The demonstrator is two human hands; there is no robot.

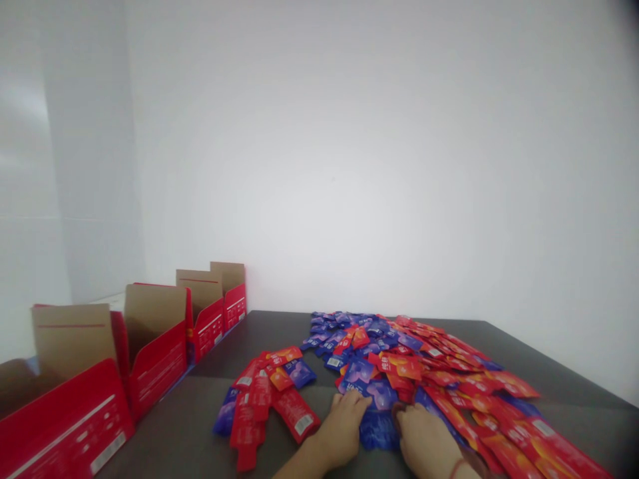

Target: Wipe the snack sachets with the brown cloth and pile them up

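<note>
A blue packet (378, 431) lies at the near edge of the pile, between my two hands. My left hand (344, 429) is at its left, fingers curled and pressed together on the blue packets there. To the right, my right hand (425, 436) is closed, with its fingertips turned inward and hidden. Something dark reddish shows at the right fingers, too unclear to name. Just beyond the hands, another blue packet (383, 394) with a light purple print overlaps others. An orange-red packet (402, 367) lies behind it.
Red and blue packets (459, 382) spread in a heap over the dark table (214, 386). A smaller group of red packets (259, 396) lies left of my hands. Open red cardboard boxes (157, 372) stand in a row along the left. Behind is a white wall (339, 166).
</note>
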